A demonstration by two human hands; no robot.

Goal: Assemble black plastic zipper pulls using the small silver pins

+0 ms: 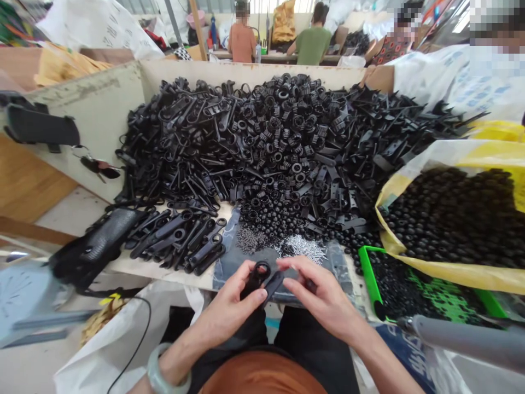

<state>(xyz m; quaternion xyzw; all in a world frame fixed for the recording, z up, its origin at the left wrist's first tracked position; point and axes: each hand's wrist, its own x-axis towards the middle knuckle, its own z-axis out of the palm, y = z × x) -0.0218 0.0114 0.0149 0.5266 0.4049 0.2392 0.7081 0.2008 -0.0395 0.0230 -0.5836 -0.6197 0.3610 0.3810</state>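
1. Fingers of our left hand [227, 312] clench a black plastic strap [257, 276] by its ring end, above our lap.
2. Our right hand [324, 293] pinches a flat black bar [274, 285] right against that ring; we cannot tell whether bar and strap are one piece.
3. A pale green bangle [166, 371] circles our left wrist.
4. Just past the hands, a grey cloth [225, 268] on the desk [135, 269] carries dark screws [251, 239] and silver pins [305, 247].
5. To the left, black straps [176, 241] lie in a loose group beside a black mesh pad [94, 241].
6. Farther out, a large heap of black plastic parts [262, 148] rises against a pale board wall [90, 120].
7. On the right, a green tray [371, 271] sits near a yellow-and-white sack [410, 268] full of black beads [451, 219].
8. A co-worker's hand [379, 78] rests at the heap's far edge; one person [241, 44] and another [311, 41] sit well beyond.
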